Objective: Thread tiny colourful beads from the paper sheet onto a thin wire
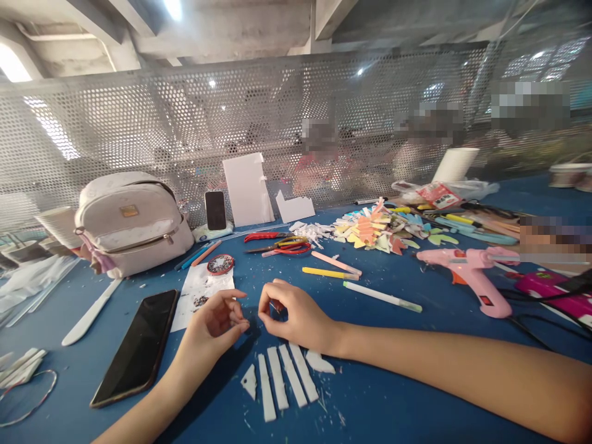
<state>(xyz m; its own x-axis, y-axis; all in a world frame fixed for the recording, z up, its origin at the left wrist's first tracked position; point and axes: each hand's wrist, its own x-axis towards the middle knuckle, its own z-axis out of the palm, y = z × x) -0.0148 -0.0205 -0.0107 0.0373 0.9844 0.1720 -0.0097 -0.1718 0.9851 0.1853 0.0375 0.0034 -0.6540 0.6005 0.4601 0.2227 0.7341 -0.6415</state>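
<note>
My left hand (213, 325) is raised over the blue table, its fingers loosely curled and thumb apart, with nothing seen in it. Across a small gap, my right hand (303, 317) has thumb and index finger pinched together; whatever they hold, if anything, is too small to make out. Several flat white strips (267, 388) lie side by side just below the hands. A small white triangular piece (250, 382) sits left of them, and an irregular white piece (320, 362) is under the right wrist. Beyond the left hand, a round red-rimmed dish (221, 264) of dark bits rests on white paper (187, 299).
A black phone (139, 345) and a white plastic knife (90, 314) lie left. A pink glue gun (478, 277) with its cable is at right. Markers (383, 296), red-handled scissors (291, 248) and a pile of coloured scraps (370, 225) lie ahead. A backpack (132, 228) stands back left.
</note>
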